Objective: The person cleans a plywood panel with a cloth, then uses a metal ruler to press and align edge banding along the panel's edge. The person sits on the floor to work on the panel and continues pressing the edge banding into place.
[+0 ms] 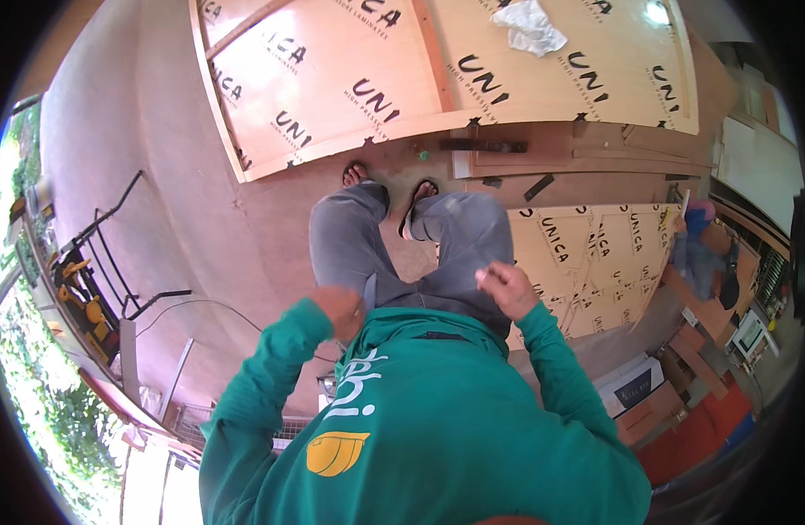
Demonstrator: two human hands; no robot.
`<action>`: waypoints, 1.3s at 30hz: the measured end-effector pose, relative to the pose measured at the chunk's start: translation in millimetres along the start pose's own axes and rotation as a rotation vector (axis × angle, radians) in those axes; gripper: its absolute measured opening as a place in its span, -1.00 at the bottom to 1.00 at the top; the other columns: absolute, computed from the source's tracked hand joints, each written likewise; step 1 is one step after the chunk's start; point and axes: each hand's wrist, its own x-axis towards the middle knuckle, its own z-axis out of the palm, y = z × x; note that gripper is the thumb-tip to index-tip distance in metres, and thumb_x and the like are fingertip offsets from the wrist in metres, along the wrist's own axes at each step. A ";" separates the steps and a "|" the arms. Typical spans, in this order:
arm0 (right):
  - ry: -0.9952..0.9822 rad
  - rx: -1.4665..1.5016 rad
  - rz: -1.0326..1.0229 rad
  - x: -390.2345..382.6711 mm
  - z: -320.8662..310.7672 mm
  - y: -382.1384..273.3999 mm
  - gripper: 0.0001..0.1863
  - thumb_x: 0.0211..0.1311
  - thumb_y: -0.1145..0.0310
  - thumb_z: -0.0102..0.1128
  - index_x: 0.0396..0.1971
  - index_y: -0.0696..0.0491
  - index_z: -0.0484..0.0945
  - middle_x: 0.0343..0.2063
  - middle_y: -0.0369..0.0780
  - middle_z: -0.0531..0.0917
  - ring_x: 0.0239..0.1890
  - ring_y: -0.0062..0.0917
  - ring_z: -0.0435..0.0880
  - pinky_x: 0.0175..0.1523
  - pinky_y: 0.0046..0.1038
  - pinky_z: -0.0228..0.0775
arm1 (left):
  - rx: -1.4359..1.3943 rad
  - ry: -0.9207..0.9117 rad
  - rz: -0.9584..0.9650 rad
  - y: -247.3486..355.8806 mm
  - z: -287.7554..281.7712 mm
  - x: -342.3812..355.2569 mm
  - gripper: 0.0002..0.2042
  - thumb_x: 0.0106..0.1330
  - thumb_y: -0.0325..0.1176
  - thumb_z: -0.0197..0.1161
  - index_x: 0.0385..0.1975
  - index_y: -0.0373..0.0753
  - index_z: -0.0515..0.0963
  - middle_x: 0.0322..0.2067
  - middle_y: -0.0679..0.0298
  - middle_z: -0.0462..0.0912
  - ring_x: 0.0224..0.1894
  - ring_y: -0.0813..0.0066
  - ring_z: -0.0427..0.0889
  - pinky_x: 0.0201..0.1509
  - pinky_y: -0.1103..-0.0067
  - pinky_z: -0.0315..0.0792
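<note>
My left hand (339, 312) is by my waist on the left, over the top of my grey trousers (350, 232). Motion smears its fingers, so their shape is unclear. A small pale blue-grey patch shows right beside it; I cannot make out what it is. On the other side, my right hand (507, 290) hovers over my right thigh with its fingers curled in and the thumb forward. Whatever it may hold is hidden. Both arms wear the sleeves of a green long-sleeved shirt (437, 411).
A large printed wooden panel with battens (332, 79) lies ahead, a crumpled white sheet (532, 28) on it. Another printed panel (586, 271) is to the right. A dark strip (483, 146) lies near my sandalled feet. A black metal frame (101, 254) stands left. Another person (704, 254) is at far right.
</note>
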 end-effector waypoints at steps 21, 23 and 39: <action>0.081 -0.497 -0.520 335.6 25.8 67.7 -0.30 0.69 -0.09 0.12 0.45 0.22 0.51 0.13 0.03 0.72 0.19 -0.26 0.72 0.36 -0.25 0.50 | -0.339 0.871 0.467 -106.1 -18.0 387.7 -0.86 0.50 -0.36 0.35 -0.10 -0.21 0.57 -0.24 0.10 0.59 -0.15 -0.07 0.68 -0.14 0.18 0.57; -0.098 -0.803 -0.356 316.9 1.8 45.7 -0.38 0.60 -0.04 0.25 0.35 0.19 0.60 0.04 0.04 0.73 0.09 -0.20 0.74 0.24 -0.24 0.55 | -0.240 0.879 0.439 -113.3 -22.4 386.1 -0.82 0.42 -0.34 0.43 -0.13 -0.19 0.57 -0.22 0.11 0.60 -0.13 -0.07 0.70 -0.14 0.15 0.58; 0.353 -1.258 -0.714 291.9 -46.1 43.7 -0.59 0.31 0.16 0.50 0.12 -0.12 0.68 -0.25 -0.26 0.63 -0.15 -0.29 0.63 0.00 -0.21 0.31 | -0.111 1.014 0.345 -123.8 -42.2 387.1 -0.79 0.44 -0.25 0.43 -0.02 -0.11 0.68 -0.08 0.12 0.70 0.00 -0.01 0.69 0.09 0.20 0.59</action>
